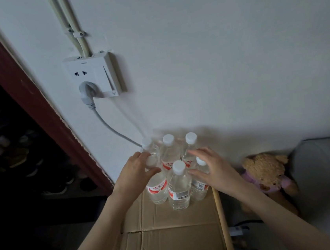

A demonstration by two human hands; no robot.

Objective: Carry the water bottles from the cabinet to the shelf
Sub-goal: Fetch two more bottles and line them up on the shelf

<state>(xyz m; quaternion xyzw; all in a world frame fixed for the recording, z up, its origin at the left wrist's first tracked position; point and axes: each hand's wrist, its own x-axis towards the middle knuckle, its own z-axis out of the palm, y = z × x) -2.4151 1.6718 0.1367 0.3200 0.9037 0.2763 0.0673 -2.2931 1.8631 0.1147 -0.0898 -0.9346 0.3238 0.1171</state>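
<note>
Several clear water bottles with white caps and red-and-white labels stand in a tight cluster on flattened cardboard (171, 227) against the wall. The front middle bottle (178, 189) stands free. My left hand (136, 171) curls round the neck of the front left bottle (157, 189), thumb below its cap. My right hand (212, 168) has its fingers and thumb round the neck of the front right bottle (200, 186). Behind them stand three back bottles (169, 153).
A wall socket (92, 75) holds a grey plug whose cable (111, 129) runs down behind the bottles. A dark red door frame (22, 89) borders a dim space on the left. A teddy bear (266, 171) and a wooden stick (222, 217) lie to the right.
</note>
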